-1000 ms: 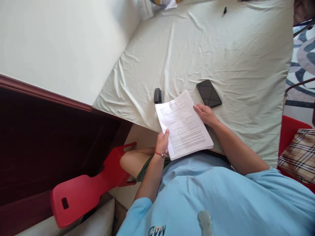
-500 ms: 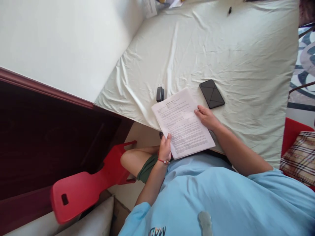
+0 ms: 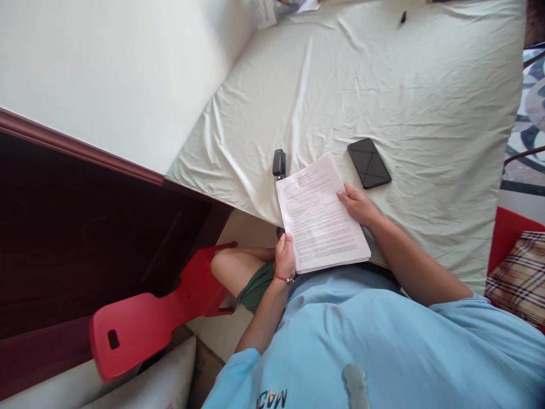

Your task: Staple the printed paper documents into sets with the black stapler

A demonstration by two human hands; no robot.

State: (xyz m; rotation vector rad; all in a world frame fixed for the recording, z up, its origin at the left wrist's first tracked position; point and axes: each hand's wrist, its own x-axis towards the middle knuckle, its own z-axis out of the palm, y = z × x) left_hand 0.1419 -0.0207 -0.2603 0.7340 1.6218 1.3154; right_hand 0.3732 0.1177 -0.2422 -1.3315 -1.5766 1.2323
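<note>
A stack of printed paper sheets (image 3: 320, 216) lies tilted at the near edge of a table covered with a pale cloth (image 3: 383, 96). My left hand (image 3: 284, 257) grips the stack's lower left edge, thumb on top; a red string bracelet circles its wrist. My right hand (image 3: 356, 203) holds the stack's right edge with curled fingers. A small black stapler (image 3: 279, 163) lies just beyond the stack's top left corner. A black phone (image 3: 368, 163) lies face up just past my right hand.
A red plastic chair (image 3: 149, 324) stands at lower left beside my bare knee. Dark wood panelling and a white wall fill the left. A plaid cushion (image 3: 517, 278) rests on a red seat at right. A small dark object (image 3: 402, 17) lies far across the cloth.
The stack of sheets has turned a little and its top pages have settled flatter. My left hand slid down its left edge. The view has drifted slightly.
</note>
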